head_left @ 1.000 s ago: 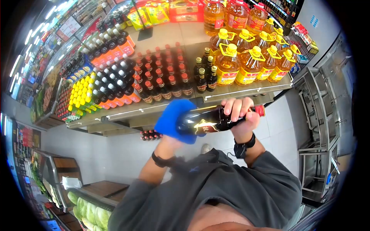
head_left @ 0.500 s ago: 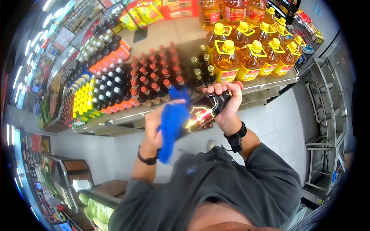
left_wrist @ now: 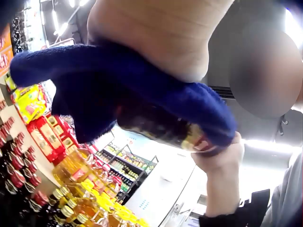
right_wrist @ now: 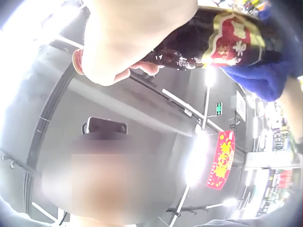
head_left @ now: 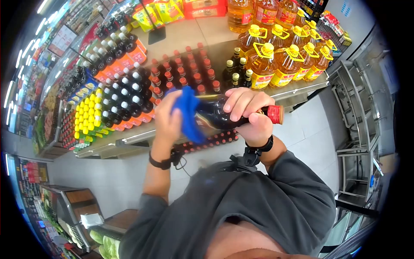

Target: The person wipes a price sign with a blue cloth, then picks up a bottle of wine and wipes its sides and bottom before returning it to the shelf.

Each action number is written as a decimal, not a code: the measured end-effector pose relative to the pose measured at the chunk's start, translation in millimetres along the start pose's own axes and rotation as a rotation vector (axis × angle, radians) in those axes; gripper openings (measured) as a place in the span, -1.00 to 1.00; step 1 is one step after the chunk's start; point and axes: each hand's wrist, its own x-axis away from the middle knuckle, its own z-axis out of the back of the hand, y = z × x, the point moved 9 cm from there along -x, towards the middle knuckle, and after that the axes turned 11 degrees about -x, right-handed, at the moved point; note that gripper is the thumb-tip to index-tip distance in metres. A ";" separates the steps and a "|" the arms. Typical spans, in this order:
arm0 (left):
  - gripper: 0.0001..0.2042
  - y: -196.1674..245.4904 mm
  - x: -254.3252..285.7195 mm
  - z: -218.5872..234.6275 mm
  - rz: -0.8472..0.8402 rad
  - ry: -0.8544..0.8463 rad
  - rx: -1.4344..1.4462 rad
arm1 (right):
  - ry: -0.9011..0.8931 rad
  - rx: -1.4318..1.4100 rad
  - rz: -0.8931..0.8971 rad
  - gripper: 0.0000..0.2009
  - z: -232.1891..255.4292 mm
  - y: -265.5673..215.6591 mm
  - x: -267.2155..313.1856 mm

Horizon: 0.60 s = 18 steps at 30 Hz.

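My right hand [head_left: 250, 112] grips a dark glass bottle [head_left: 215, 113] around its neck and shoulder. The bottle lies nearly level, its red cap [head_left: 275, 114] sticking out past that hand to the right. A red and gold label [right_wrist: 232, 42] shows in the right wrist view. At the bottle's base end, my left hand [head_left: 167, 118] holds a blue cloth [head_left: 189, 115] against the glass. In the left wrist view the cloth [left_wrist: 137, 80] wraps over the bottle's side and hides much of it.
Beyond my hands a display table [head_left: 207, 32] bears rows of red-capped dark bottles [head_left: 183, 71]. To their right stand small dark bottles [head_left: 236, 71] and large yellow-capped oil jugs [head_left: 263, 64]. White-capped bottles [head_left: 123, 97] fill the left. A metal rack [head_left: 355, 125] is at the far right.
The bottle swung to a diagonal and back to nearly level. The cloth and left hand shifted leftward and up along with it, rubbing position changing on the glass. The right hand kept its grip on the neck.
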 end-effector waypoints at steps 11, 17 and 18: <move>-0.54 -1.4 -0.1 83.9 -0.240 0.252 -0.112 | -0.017 0.280 0.082 -0.89 -80.2 124.2 -6.6; -0.65 -125.1 18.8 107.8 -0.030 -0.013 0.013 | -0.037 0.142 -0.007 -0.84 -104.8 130.8 -25.1; -0.64 -123.4 26.2 110.5 -0.178 0.090 -0.073 | -0.032 0.122 -0.038 -0.85 -105.1 137.7 -26.7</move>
